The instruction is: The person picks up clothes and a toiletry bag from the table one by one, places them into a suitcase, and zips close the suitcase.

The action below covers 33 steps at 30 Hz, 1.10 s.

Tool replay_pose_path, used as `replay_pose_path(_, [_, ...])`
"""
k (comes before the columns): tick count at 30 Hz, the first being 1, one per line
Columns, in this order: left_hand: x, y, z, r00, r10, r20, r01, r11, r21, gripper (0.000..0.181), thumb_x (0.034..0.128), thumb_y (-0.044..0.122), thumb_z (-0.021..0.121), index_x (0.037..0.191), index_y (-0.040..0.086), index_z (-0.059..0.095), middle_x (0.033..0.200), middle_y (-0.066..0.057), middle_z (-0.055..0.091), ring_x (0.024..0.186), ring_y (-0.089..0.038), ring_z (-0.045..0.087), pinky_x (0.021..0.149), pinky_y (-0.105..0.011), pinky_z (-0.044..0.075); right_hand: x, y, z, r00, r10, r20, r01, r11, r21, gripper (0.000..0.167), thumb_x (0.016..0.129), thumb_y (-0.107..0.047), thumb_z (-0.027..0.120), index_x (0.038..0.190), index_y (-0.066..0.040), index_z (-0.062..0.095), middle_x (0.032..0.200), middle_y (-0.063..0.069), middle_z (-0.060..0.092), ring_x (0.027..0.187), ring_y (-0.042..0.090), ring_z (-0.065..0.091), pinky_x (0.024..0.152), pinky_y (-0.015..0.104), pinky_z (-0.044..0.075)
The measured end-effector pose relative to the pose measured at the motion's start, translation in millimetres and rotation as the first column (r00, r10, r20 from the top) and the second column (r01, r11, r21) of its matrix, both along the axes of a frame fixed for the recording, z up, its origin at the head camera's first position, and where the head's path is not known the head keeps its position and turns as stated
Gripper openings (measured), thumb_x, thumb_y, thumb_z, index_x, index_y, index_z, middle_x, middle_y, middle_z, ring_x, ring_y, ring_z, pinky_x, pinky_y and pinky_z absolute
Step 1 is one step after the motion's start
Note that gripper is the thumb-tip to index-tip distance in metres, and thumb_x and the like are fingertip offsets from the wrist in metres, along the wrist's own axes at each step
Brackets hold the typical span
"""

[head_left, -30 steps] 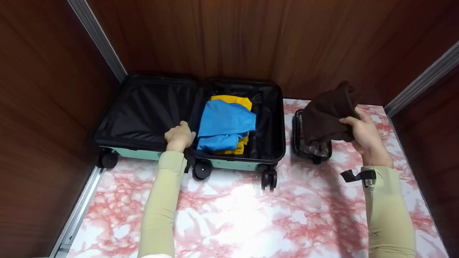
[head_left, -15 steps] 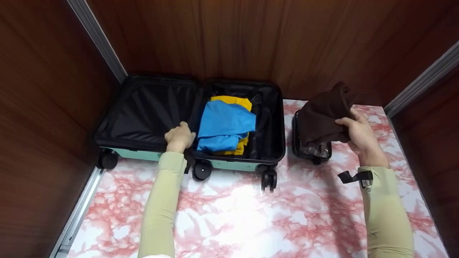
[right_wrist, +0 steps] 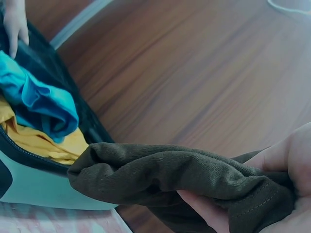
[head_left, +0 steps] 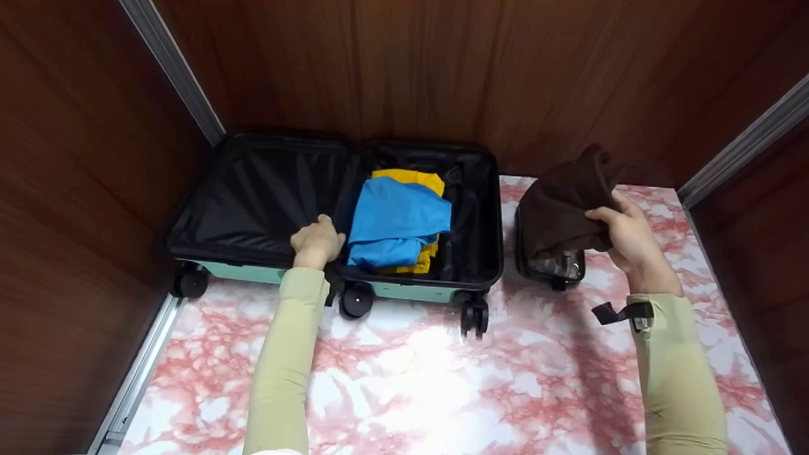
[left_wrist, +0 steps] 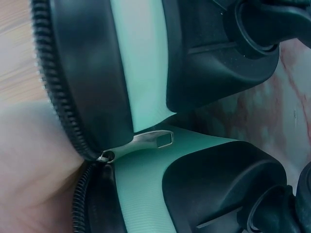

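My right hand [head_left: 635, 243] pinches a folded dark brown garment [head_left: 562, 208] between thumb and fingers; a stitched hem shows on the garment [right_wrist: 194, 174] in the right wrist view. The garment hangs over a small black-rimmed case [head_left: 556, 268] and hides most of it. My left hand [head_left: 318, 240] rests on the opened mint-green suitcase [head_left: 411, 291], at the black-lined left half near the hinge. Some of its fingers [right_wrist: 14, 46] reach down straight in the right wrist view. A folded blue garment [head_left: 398, 218] lies on a yellow garment [head_left: 414, 174] in the right half.
Black wheels [head_left: 357, 300] stick out from the suitcase's near side. A metal zipper pull [left_wrist: 150, 140] hangs at its hinge. Dark wooden panels [head_left: 430, 76] stand behind and at both sides. The floor [head_left: 430, 379] has a red and white marbled pattern.
My right hand has moved a little to the left with the brown garment, which covers more of the small case. My left hand has stayed in place.
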State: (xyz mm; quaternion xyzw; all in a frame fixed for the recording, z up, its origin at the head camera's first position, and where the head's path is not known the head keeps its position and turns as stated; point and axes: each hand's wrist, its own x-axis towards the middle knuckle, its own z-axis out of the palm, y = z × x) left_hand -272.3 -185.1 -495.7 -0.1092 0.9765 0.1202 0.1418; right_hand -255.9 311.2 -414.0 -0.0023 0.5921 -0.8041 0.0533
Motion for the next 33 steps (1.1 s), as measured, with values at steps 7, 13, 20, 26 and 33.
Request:
replay_pose_path(7, [0.3, -0.1, -0.2, 1.0, 0.005, -0.002, -0.005, 1.0, 0.0, 0.067, 0.1066, 0.041, 0.048, 0.156, -0.001, 0.031, 0.138, -0.026, 0.057, 0.118, -0.045, 0.058, 0.092, -0.056, 0.047, 0.2, -5, 0.9, 1.0, 0.016, -0.005, -0.016, 1.0, 0.001, 0.041, 0.098, 0.012, 0.05, 0.135, -0.004, 0.052, 0.1, 0.013, 0.065, 0.075, 0.022, 0.072, 0.061, 0.032, 0.059])
replay_pose_path(13, [0.6, -0.8, -0.1, 1.0, 0.005, 0.0, -0.005, 1.0, 0.001, 0.066, 0.1068, 0.04, 0.048, 0.156, -0.002, 0.03, 0.138, -0.027, 0.056, 0.118, -0.046, 0.058, 0.092, -0.057, 0.047, 0.5, -10, 2.6, 1.0, 0.023, -0.011, -0.023, 1.0, -0.003, 0.04, 0.098, 0.013, 0.05, 0.134, -0.003, 0.052, 0.103, 0.013, 0.064, 0.077, 0.023, 0.072, 0.062, 0.031, 0.059])
replay_pose_path(20, [1.5, -0.7, 0.2, 1.0, 0.005, -0.01, -0.005, 1.0, 0.006, 0.066, 0.1066, 0.04, 0.048, 0.155, -0.002, 0.031, 0.138, -0.028, 0.056, 0.118, -0.046, 0.058, 0.092, -0.057, 0.047, 1.4, -15, 4.5, 0.999, 0.031, -0.016, -0.031, 1.0, 0.006, 0.041, 0.098, 0.013, 0.05, 0.135, -0.004, 0.053, 0.103, 0.014, 0.064, 0.076, 0.023, 0.072, 0.063, 0.031, 0.059])
replay_pose_path(26, [0.9, -0.1, 1.0, 1.0, -0.002, -0.008, 0.002, 1.0, 0.003, 0.067, 0.1068, 0.04, 0.048, 0.156, -0.002, 0.03, 0.137, -0.028, 0.057, 0.116, -0.046, 0.058, 0.092, -0.056, 0.047, 2.3, -20, 5.5, 0.999, 0.041, -0.021, -0.041, 0.999, 0.008, 0.037, 0.098, 0.013, 0.05, 0.131, -0.004, 0.056, 0.102, 0.014, 0.064, 0.076, 0.023, 0.073, 0.063, 0.032, 0.059])
replay_pose_path(33, [-1.1, -0.3, 0.5, 1.0, -0.003, 0.012, 0.003, 1.0, -0.006, 0.069, 0.1069, 0.04, 0.047, 0.157, -0.002, 0.027, 0.138, -0.028, 0.056, 0.116, -0.046, 0.058, 0.092, -0.056, 0.047, 3.1, -26, 6.2, 0.998, 0.067, -0.023, -0.067, 0.998, 0.006, 0.041, 0.099, 0.012, 0.05, 0.136, -0.004, 0.053, 0.109, 0.015, 0.064, 0.079, 0.024, 0.073, 0.064, 0.032, 0.059])
